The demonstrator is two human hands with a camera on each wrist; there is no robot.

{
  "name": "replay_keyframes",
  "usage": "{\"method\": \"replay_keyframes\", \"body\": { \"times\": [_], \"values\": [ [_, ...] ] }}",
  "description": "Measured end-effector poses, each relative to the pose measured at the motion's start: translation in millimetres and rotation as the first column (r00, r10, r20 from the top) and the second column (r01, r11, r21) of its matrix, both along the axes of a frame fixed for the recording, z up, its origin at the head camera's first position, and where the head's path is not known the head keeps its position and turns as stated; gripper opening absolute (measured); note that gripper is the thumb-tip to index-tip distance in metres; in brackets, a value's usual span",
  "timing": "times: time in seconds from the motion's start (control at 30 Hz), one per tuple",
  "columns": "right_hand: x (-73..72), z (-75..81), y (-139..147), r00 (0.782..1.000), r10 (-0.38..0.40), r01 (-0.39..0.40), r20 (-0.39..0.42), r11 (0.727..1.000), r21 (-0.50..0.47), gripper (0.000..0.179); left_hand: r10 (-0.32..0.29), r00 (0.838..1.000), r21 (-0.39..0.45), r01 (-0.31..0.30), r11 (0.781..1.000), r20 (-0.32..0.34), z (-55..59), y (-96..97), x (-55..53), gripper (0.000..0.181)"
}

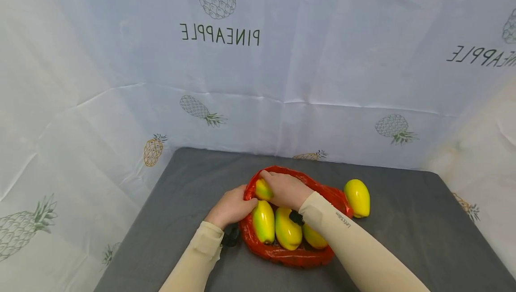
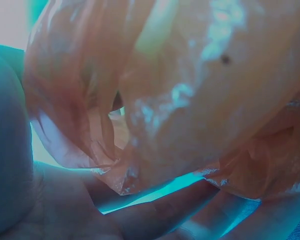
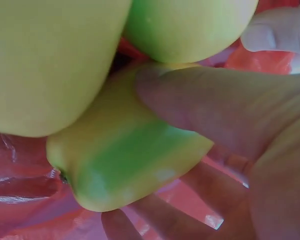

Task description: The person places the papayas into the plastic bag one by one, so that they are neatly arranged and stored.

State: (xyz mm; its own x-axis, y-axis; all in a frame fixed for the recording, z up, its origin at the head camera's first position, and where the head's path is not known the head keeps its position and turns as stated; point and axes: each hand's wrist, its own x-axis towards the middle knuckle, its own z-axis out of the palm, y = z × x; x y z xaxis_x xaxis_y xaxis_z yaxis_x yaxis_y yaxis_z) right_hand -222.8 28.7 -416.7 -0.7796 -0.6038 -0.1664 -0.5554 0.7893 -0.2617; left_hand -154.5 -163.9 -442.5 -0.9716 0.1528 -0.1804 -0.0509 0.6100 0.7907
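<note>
A red plastic bag point(image 1: 290, 258) lies on the table with its mouth spread wide, and several yellow-green mangoes point(image 1: 264, 222) sit inside. My left hand point(image 1: 230, 207) holds the bag's left rim, thumb over the edge and fingers against the outside; the left wrist view shows the crinkled plastic point(image 2: 190, 115) above those fingers. Reaching into the bag, my right hand point(image 1: 285, 190) grips a mango point(image 3: 135, 155) near the far left rim. Its thumb presses on top and its fingers curl beneath. Two other mangoes crowd against that one in the right wrist view.
One more mango point(image 1: 357, 198) stands outside the bag, at its right, on the dark grey table point(image 1: 193, 184). White cloth point(image 1: 282, 72) printed with pineapples hangs behind the table and along both sides.
</note>
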Motion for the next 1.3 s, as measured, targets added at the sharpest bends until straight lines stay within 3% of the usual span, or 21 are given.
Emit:
{"method": "replay_keyframes", "body": {
  "times": [0.17,0.4,0.57,0.73,0.93,1.1,1.3],
  "values": [
    [1.0,-3.8,8,0.999,-0.026,0.026,0.032,1.000,0.005,0.069,-0.008,1.000,-0.011,0.008,1.000,-0.003,0.2,5.2,-0.9,0.040],
    [2.7,0.3,12,1.000,-0.011,0.011,0.003,1.000,0.000,0.065,0.018,1.000,-0.021,-0.018,1.000,-0.012,-1.1,2.7,3.4,0.039],
    [9.0,18.3,31,1.000,-0.027,0.027,-0.001,0.997,-0.076,0.068,0.022,1.000,-0.027,-0.023,0.999,-0.012,-1.9,4.8,1.9,0.042],
    [19.2,39.8,62,0.996,-0.055,0.044,-0.065,0.985,-0.169,0.066,0.040,0.999,-0.023,-0.040,0.999,0.006,-2.1,6.1,1.7,0.041],
    [27.6,53.5,110,0.973,-0.145,0.102,-0.179,0.968,-0.231,0.066,0.052,0.999,-0.034,-0.052,0.998,0.012,-2.1,8.2,1.5,0.043],
    [30.8,53.1,153,0.950,-0.263,0.207,-0.168,0.934,-0.291,0.065,0.047,0.999,-0.053,-0.047,0.997,0.006,-2.3,10.0,0.9,0.041],
    [33.2,38.1,200,0.915,-0.383,0.327,-0.127,0.888,-0.323,0.067,0.039,0.999,-0.066,-0.039,0.997,0.001,-3.4,9.7,0.5,0.043]
  ]
}}
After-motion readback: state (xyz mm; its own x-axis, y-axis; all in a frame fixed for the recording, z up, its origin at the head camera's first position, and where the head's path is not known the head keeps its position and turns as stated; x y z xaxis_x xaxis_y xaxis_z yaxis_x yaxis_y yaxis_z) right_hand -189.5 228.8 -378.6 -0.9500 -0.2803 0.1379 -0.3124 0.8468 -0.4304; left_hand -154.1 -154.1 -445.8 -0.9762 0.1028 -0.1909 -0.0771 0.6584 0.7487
